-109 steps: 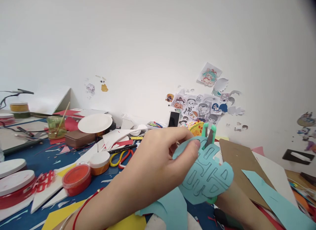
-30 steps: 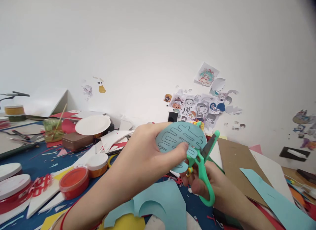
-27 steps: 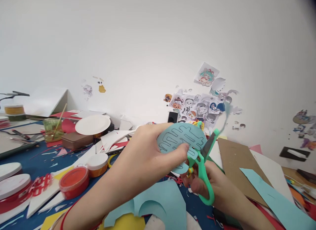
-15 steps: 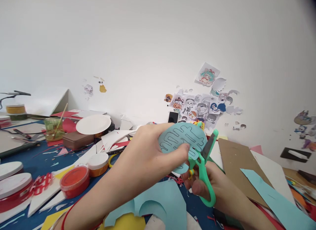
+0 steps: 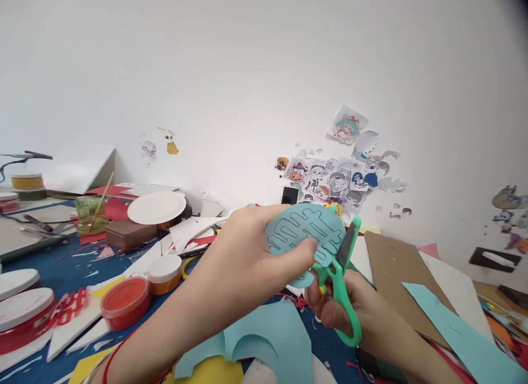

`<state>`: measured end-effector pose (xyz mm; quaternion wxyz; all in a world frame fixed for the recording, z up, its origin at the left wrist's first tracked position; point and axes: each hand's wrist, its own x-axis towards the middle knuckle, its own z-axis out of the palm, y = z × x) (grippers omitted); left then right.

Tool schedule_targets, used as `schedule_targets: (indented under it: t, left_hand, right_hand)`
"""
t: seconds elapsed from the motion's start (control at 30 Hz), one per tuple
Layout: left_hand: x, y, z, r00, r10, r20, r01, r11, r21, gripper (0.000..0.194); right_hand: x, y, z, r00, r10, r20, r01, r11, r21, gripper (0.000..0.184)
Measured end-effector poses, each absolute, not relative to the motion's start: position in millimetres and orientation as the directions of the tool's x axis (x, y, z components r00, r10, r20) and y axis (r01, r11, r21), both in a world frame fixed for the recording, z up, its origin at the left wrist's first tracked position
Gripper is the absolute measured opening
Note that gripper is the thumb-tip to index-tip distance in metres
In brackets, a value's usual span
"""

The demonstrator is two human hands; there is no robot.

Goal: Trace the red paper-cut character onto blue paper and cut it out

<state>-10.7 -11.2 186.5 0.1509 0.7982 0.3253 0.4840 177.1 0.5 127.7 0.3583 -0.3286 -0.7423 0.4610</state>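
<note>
The blue paper (image 5: pixel 305 221) is pinched in the left hand (image 5: pixel 256 249) near mid-frame, thumb on top, probably just so it doesn't flop. The green scissors (image 5: pixel 340 290) are gripped in the right hand (image 5: pixel 365 299), blades apart at its edge.

Open air fronts the wall (image 5: pixel 206 87); the red tub (image 5: pixel 125 303) and plate (image 5: pixel 157 207) obstruct leftward

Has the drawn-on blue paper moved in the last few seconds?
Yes; against the phone, the drawn-on blue paper has moved left and higher in view.
</note>
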Motion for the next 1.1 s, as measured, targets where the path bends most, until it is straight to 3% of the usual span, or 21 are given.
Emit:
schedule_targets:
  t: [0.33,1.1]
  left_hand:
    - [-11.1,-13.0,186.9,0.28,0.714,0.641,0.34,-0.699,0.629,0.021]
    - [-11.2,-15.7,185.9,0.27,0.713,0.647,0.326,-0.7,0.635,0.023]
  right_hand:
    - [173.5,-1.7,131.5,-0.538,0.818,0.204,0.221,0.371,-0.902,0.049]
    - [173.0,-1.4,130.5,-0.554,0.817,0.159,0.272,0.358,-0.893,0.047]
